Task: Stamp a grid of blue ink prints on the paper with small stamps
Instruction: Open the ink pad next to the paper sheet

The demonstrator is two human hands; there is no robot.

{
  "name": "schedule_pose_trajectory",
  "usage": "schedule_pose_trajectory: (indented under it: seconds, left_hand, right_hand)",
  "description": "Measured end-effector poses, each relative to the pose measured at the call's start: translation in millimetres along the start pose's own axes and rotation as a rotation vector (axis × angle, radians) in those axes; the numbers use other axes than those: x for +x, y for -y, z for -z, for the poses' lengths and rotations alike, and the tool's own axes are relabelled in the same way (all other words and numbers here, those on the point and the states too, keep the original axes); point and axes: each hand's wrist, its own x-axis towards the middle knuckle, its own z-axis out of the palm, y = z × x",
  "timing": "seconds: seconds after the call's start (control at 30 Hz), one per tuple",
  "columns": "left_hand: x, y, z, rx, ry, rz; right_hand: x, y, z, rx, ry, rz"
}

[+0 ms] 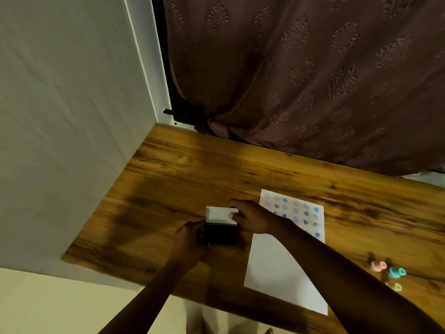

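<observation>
A white sheet of paper (279,268) lies on the wooden table (183,169), its far half covered with a grid of blue ink prints (295,210). Left of the paper sits the ink pad (222,233), a dark blue box with its white lid (218,214) hinged open. My left hand (190,239) grips the dark base from the left. My right hand (252,218) holds the lid's right edge with thumb and fingers. Three small stamps lie to the right of the paper: a pink stamp (378,265), a teal stamp (396,272) and a yellow stamp (395,286).
A white wall (67,116) runs along the table's left side. A brown patterned curtain (313,73) hangs behind the far edge. The near table edge crosses the lower part of the view, with pale floor (60,309) below it.
</observation>
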Motion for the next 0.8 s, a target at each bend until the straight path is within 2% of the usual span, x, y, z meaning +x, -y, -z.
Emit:
schedule_pose_trajectory:
  seconds: [0.2,0.57,0.8]
  left_hand:
    - [6,4,3,0.015,0.058,-0.001]
    - [13,7,3,0.026,0.113,0.012]
    - [13,4,3,0.062,0.136,0.018]
  right_hand:
    - [12,-2,-7,0.083,0.008,-0.083]
    - [10,-8,-24,-0.038,-0.068,-0.094]
    - [10,-4,-26,0.061,-0.167,-0.153]
